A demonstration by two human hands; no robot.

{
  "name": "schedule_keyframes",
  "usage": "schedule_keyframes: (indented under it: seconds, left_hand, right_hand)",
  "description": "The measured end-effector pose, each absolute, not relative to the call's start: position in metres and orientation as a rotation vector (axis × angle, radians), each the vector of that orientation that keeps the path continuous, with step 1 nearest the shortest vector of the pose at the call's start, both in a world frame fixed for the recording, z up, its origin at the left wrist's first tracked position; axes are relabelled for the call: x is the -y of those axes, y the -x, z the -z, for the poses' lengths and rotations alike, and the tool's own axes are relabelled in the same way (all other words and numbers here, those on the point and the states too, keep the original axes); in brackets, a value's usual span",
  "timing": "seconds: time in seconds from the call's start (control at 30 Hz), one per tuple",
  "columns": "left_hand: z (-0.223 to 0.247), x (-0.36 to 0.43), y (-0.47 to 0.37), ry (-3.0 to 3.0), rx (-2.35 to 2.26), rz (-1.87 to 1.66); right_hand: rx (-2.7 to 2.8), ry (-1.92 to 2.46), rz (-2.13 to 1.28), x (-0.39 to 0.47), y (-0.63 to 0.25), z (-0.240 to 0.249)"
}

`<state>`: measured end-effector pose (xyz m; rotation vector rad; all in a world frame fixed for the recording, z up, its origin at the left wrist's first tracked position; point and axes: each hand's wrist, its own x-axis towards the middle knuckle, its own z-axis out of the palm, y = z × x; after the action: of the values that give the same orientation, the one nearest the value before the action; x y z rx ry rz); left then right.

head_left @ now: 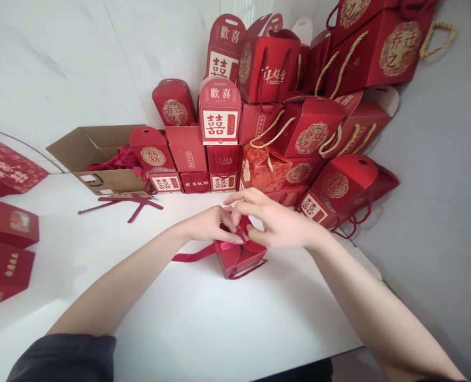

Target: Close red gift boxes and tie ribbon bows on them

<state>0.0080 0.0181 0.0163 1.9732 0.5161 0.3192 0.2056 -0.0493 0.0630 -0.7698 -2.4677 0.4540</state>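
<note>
A small red box (241,260) with a dark red cord stands on the white table in front of me. A dark pink ribbon (195,255) lies across its top, and one end trails off to the left. My left hand (213,225) pinches the ribbon at the top of the box, thumb pointing right. Over the box's right side, my right hand (273,220) has its fingers curled around the ribbon near the left fingertips. Part of the ribbon and the box top is hidden behind both hands.
Stacked red gift boxes (219,119) line the back wall and right side. An open cardboard box (116,180) holding red ribbon stands at the back left, with loose ribbon strips (139,200) before it. More red boxes (8,265) sit at the left edge.
</note>
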Motion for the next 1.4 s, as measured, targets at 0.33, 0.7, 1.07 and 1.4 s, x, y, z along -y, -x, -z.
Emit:
schedule_keyframes:
  seconds: [0.33, 0.7, 1.07, 1.4]
  left_hand:
    - [-0.025, -0.017, -0.009, -1.983, -0.493, -0.241]
    - [-0.015, -0.025, -0.008, -2.038, -0.450, -0.240]
    - [-0.020, -0.021, -0.009, -2.081, -0.479, -0.231]
    - [-0.020, -0.020, -0.009, -2.072, -0.469, -0.227]
  right_hand:
    - [2.637, 0.778, -0.444, 0.024, -0.223, -0.063]
    - [2.501, 1.097, -0.277, 0.063, -0.272, -0.052]
    - [2.309, 1.030, -0.818, 0.043, -0.254, -0.046]
    - [2.079, 0.923, -0.861, 0.038, -0.236, -0.018]
